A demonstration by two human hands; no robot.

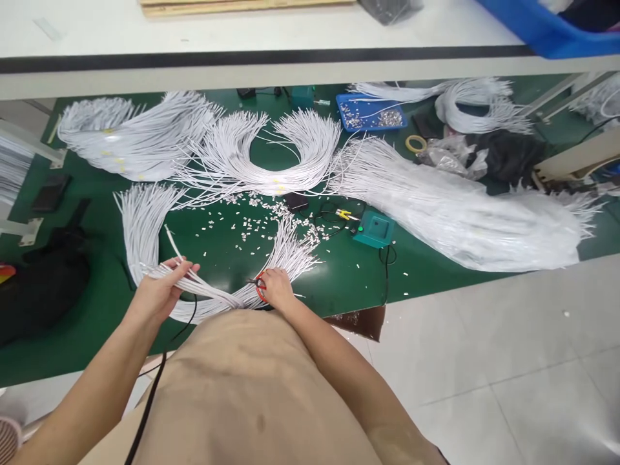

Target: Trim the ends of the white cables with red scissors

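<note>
My left hand [165, 287] is closed around a few white cables [206, 289] lifted from the curved bundle nearest me. One cable end sticks up above its fingers. The rest of that cable bundle [140, 226] bends in a U on the green table, its ends fanning out at the left and right. In my right hand [278, 289] is a pair of scissors [260, 285] with red handles, the dark blades pointing left over the bundle. Small white cut pieces [245, 226] lie scattered on the table beyond both hands.
More white cable bundles [276, 177] lie behind, and a plastic-wrapped one [460, 213] stretches right. A green device [374, 229] with a cord stands right of the scraps. A blue tray [371, 113] holds small parts. A white shelf [271, 39] overhangs the back. A black bag [43, 290] sits left.
</note>
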